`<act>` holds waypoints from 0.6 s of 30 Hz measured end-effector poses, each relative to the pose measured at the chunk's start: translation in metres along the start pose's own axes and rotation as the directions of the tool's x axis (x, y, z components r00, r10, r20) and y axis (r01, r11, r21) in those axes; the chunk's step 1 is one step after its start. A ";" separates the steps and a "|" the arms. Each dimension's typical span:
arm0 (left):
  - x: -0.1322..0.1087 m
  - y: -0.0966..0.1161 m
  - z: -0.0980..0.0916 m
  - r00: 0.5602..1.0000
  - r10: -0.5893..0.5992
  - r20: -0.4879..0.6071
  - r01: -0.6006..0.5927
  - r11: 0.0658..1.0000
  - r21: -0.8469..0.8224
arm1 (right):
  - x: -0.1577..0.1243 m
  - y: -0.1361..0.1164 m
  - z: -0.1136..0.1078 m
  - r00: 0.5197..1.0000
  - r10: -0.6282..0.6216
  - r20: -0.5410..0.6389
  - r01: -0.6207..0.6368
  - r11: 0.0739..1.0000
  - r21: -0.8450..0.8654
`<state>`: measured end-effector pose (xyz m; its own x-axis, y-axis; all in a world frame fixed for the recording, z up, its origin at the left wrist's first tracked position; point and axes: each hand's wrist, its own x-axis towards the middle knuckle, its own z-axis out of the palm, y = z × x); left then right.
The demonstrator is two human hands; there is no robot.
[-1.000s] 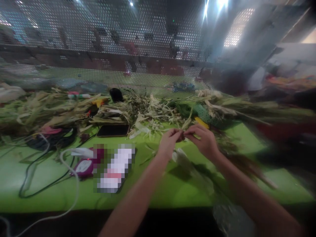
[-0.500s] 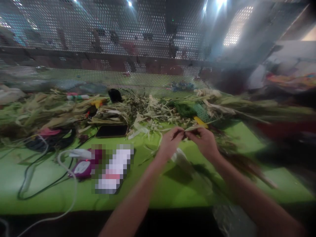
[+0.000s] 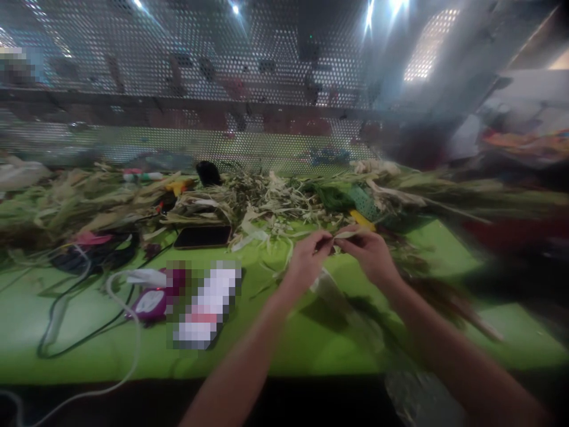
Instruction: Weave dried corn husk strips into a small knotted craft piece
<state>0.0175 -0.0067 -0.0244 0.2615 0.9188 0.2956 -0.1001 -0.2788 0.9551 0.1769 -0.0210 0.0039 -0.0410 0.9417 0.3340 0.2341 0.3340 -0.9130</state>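
Right of centre, the left hand (image 3: 306, 261) and right hand (image 3: 372, 252) pinched a pale strip (image 3: 346, 235), apparently for control. Dried leaves (image 3: 284, 198) lay above, handily near.

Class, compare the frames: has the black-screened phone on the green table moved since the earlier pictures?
No. Judged against the purple device, the phone lies in the same place, beyond it and to its right; the whole view shifts only slightly.

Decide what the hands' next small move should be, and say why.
Perhaps the right hand should draw the pale strip gently taut: it appears to pinch the strip, and the left hand sits close beside it, well placed to steady one end. Blur hides the left hand's exact grip.
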 end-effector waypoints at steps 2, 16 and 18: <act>0.001 -0.003 0.002 0.999 -0.026 -0.025 0.025 1.000 -0.014 | -0.003 0.000 0.000 1.000 -0.018 -0.019 0.017 0.998 -0.059; 0.006 -0.018 0.022 0.967 -0.247 -0.059 0.190 0.858 -0.477 | -0.011 -0.009 0.027 0.921 -0.084 -0.381 0.040 0.992 -0.120; 0.007 -0.020 0.024 0.964 -0.262 -0.051 0.205 0.848 -0.488 | -0.011 -0.012 0.030 0.916 -0.093 -0.391 0.047 0.991 -0.124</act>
<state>0.0444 -0.0012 -0.0407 0.2289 0.9729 0.0332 -0.5002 0.0883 0.8614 0.1457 -0.0344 0.0045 0.3208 0.8154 0.4820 0.3506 0.3705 -0.8601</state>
